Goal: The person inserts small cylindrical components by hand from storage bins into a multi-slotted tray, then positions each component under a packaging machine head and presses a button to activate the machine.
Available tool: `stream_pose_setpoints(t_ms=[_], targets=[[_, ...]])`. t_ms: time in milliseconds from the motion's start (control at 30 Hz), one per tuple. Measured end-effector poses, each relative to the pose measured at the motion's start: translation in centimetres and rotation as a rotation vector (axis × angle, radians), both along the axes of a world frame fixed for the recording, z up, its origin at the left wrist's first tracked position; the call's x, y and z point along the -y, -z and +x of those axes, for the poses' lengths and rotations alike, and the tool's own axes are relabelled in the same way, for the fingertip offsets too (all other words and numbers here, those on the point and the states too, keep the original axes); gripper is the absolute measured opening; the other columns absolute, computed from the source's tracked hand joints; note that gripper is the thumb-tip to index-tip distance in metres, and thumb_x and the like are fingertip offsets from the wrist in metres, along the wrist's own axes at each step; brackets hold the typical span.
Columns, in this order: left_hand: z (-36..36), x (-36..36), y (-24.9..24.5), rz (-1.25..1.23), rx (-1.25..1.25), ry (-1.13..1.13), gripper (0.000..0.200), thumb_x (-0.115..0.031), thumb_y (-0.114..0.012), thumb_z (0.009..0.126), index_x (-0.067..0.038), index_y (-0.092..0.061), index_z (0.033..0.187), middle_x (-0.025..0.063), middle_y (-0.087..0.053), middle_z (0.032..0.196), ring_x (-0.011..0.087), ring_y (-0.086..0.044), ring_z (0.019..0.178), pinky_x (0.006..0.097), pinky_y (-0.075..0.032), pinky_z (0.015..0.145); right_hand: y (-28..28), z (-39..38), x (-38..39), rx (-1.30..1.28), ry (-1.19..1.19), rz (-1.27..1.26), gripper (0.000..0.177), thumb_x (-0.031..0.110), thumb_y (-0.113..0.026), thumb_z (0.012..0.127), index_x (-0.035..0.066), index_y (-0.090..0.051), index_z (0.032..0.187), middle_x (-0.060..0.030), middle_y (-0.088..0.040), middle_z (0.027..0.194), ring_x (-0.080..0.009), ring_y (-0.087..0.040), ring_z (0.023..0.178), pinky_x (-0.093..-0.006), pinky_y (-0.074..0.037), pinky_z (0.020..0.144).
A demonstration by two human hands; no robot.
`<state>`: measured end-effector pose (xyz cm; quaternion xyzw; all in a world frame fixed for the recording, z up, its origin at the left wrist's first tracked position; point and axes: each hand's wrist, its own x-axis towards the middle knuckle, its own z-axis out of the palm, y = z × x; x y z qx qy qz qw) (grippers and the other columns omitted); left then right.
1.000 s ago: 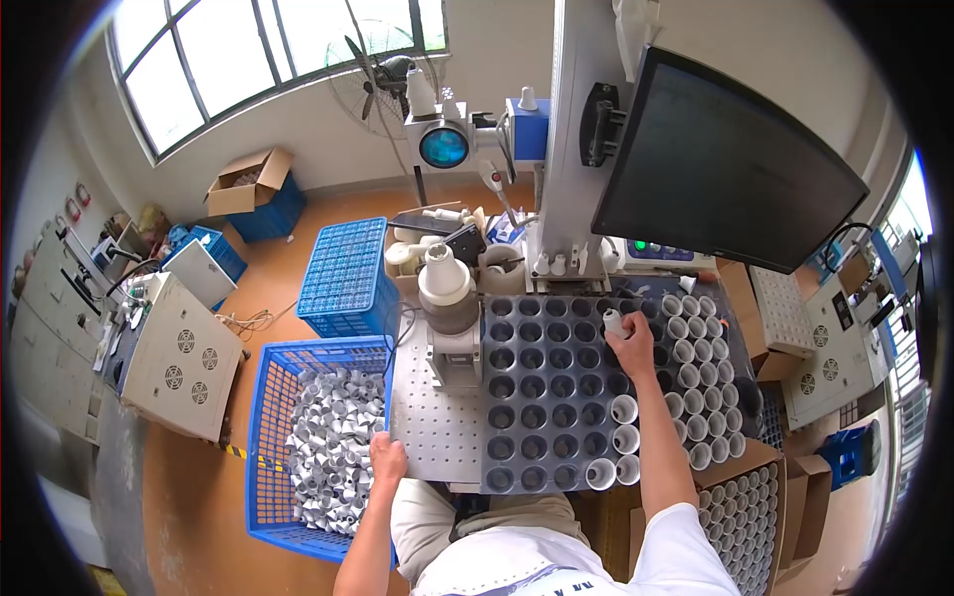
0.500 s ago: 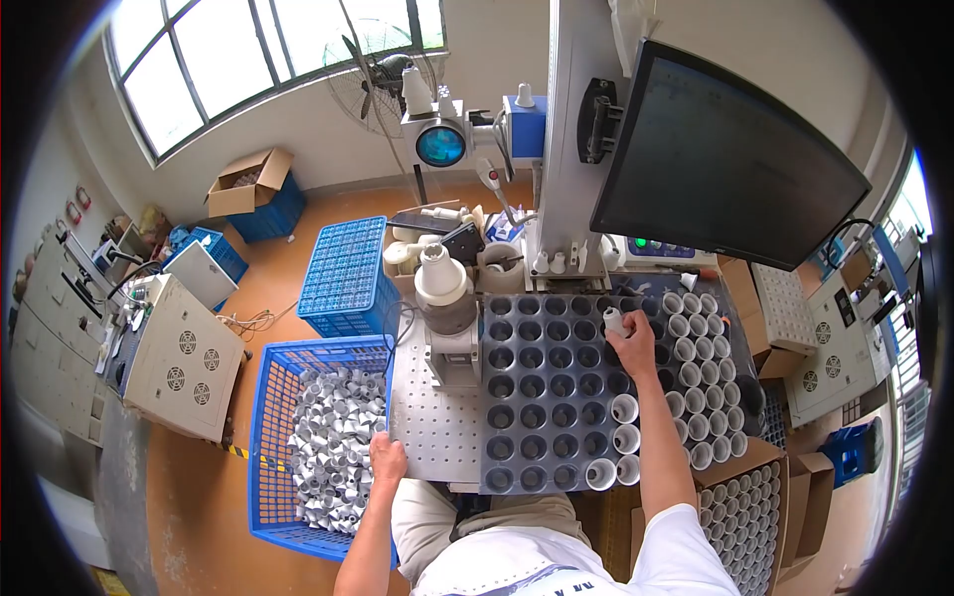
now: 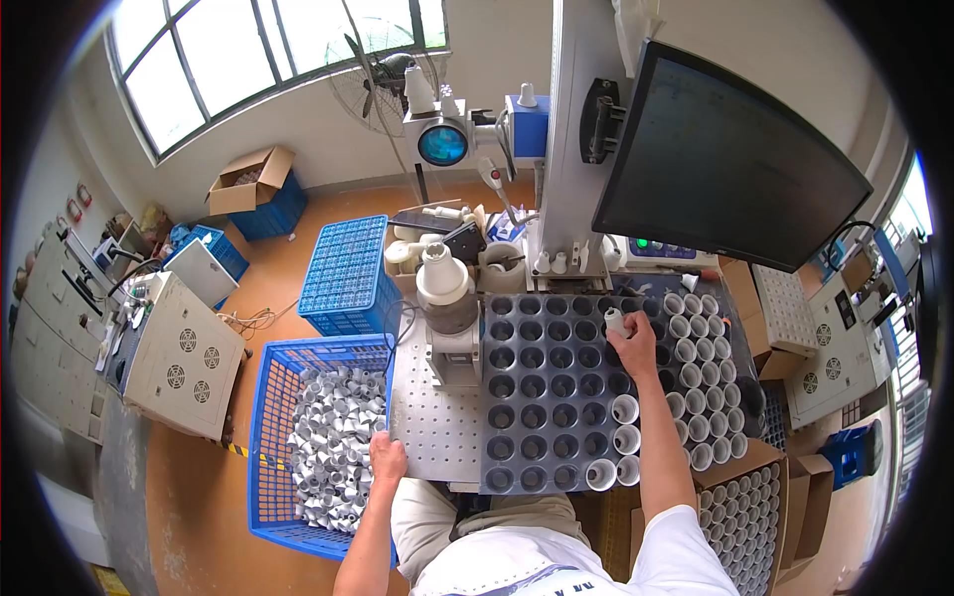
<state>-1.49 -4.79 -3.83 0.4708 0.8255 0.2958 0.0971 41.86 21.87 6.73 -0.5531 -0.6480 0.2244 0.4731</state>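
My right hand (image 3: 634, 346) is closed around a white plastic cone-shaped cup (image 3: 615, 320), upright over the back right part of the dark tray (image 3: 549, 470). Rows of round holes fill this tray. White cups (image 3: 625, 408) stand in several holes near my right forearm, and more rows of white cups (image 3: 699, 397) stand at the right. My left hand (image 3: 389, 458) is curled at the left edge of the perforated metal plate (image 3: 434, 437), beside the rim of the blue basket (image 3: 273, 363). What its fingers grip is hidden. Loose white cone-shaped pieces (image 3: 338, 447) are heaped in the basket.
A grey post fixture with a white cone (image 3: 444, 283) rises between basket and tray. A lens head (image 3: 442, 146) and a black monitor (image 3: 730, 149) hang above the bench. A blue crate (image 3: 343, 278) stands behind the basket. At lower right, a cardboard box (image 3: 770, 462) holds packed cups.
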Motion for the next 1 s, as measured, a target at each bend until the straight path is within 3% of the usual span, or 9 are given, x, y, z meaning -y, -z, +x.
stream_pose_setpoints(t_ms=[100, 300, 400, 700, 800, 833, 900, 933, 1000], targets=[[0.0, 0.0, 0.1, 0.028, 0.004, -0.006, 0.019, -0.009, -0.049, 0.073, 0.007, -0.054, 0.082, 0.0287, -0.057, 0.088, 0.0472, -0.054, 0.09, 0.0527, -0.043, 0.083, 0.1, -0.1, -0.1, -0.007, 0.009, 0.024, 0.035, 0.014, -0.074, 0.067, 0.003, -0.045, 0.082, -0.0067, -0.048, 0.077, -0.0198, -0.045, 0.069, -0.0315, -0.042, 0.066], [0.1, 0.0, 0.5, 0.075, 0.015, -0.019, 0.019, -0.01, -0.049, 0.073, 0.007, -0.054, 0.082, 0.0289, -0.057, 0.087, 0.0474, -0.054, 0.09, 0.0527, -0.043, 0.083, 0.0, -0.1, 0.0, -0.007, 0.012, 0.02, 0.034, 0.014, -0.074, 0.068, 0.003, -0.046, 0.083, -0.0068, -0.049, 0.077, -0.0201, -0.046, 0.069, -0.0315, -0.042, 0.066], [0.0, 0.0, 0.5, 0.094, -0.002, -0.005, 0.018, -0.009, -0.049, 0.073, 0.006, -0.054, 0.081, 0.0288, -0.057, 0.086, 0.0476, -0.054, 0.088, 0.0533, -0.042, 0.082, 0.1, 0.0, 0.0, -0.005, 0.0, 0.003, 0.035, 0.012, -0.075, 0.069, 0.004, -0.043, 0.082, -0.0039, -0.05, 0.081, -0.0158, -0.045, 0.073, -0.029, -0.041, 0.068], [-0.3, -0.3, 0.6, 0.096, 0.038, -0.04, 0.019, -0.01, -0.048, 0.071, 0.007, -0.054, 0.076, 0.0291, -0.058, 0.081, 0.0472, -0.055, 0.084, 0.0524, -0.043, 0.078, -0.1, 0.0, 0.1, -0.003, -0.003, -0.008, 0.036, 0.012, -0.075, 0.069, 0.004, -0.042, 0.082, -0.0045, -0.051, 0.081, -0.0165, -0.046, 0.073, -0.0291, -0.042, 0.069], [-1.6, -2.5, -2.5, 0.083, 0.242, -0.046, 0.023, -0.012, -0.048, 0.071, 0.007, -0.058, 0.077, 0.0276, -0.06, 0.077, 0.0446, -0.058, 0.08, 0.0483, -0.045, 0.077, -0.1, -0.1, 0.0, 0.01, 0.004, 0.007, 0.037, 0.012, -0.076, 0.069, 0.004, -0.042, 0.082, -0.0049, -0.051, 0.081, -0.0168, -0.046, 0.073, -0.0296, -0.042, 0.069], [-1.8, -4.4, -5.9, 0.129, 0.303, -0.007, 0.025, -0.013, -0.048, 0.071, 0.008, -0.06, 0.078, 0.0265, -0.06, 0.074, 0.043, -0.059, 0.078, 0.0464, -0.046, 0.076, -0.2, -0.1, 0.0, 0.014, 0.006, -0.002, 0.036, 0.011, -0.076, 0.069, 0.004, -0.043, 0.081, -0.0044, -0.05, 0.08, -0.0162, -0.045, 0.072, -0.0291, -0.042, 0.069], [-4.1, -9.4, -6.5, 0.553, 0.093, 0.051, 0.029, -0.011, -0.046, 0.074, 0.004, -0.066, 0.089, 0.0194, -0.064, 0.084, 0.035, -0.059, 0.079, 0.0422, -0.047, 0.078, -0.7, -0.1, 0.0, 0.028, 0.007, -0.016, 0.034, 0.011, -0.076, 0.069, 0.005, -0.044, 0.08, -0.0034, -0.05, 0.079, -0.0149, -0.045, 0.072, -0.0281, -0.041, 0.068], [-4.0, -12.0, -9.9, 0.584, 0.063, 0.065, 0.031, -0.008, -0.044, 0.074, 0.003, -0.067, 0.093, 0.0179, -0.065, 0.089, 0.0325, -0.059, 0.081, 0.0408, -0.047, 0.079, -1.2, -0.2, -0.5, -0.011, -0.008, -0.078, 0.033, 0.012, -0.075, 0.07, 0.005, -0.045, 0.079, -0.0027, -0.049, 0.077, -0.0144, -0.044, 0.07, -0.0282, -0.041, 0.066], [-0.7, -15.5, -20.7, 0.647, 0.326, 0.15, 0.034, -0.005, -0.044, 0.073, 0.006, -0.067, 0.096, 0.0183, -0.065, 0.088, 0.0296, -0.06, 0.08, 0.0378, -0.047, 0.081, -2.3, -0.4, -2.1, -0.082, -0.039, -0.207, 0.03, 0.013, -0.075, 0.071, 0.005, -0.047, 0.078, -0.0014, -0.049, 0.074, -0.0135, -0.044, 0.067, -0.0284, -0.041, 0.064]])
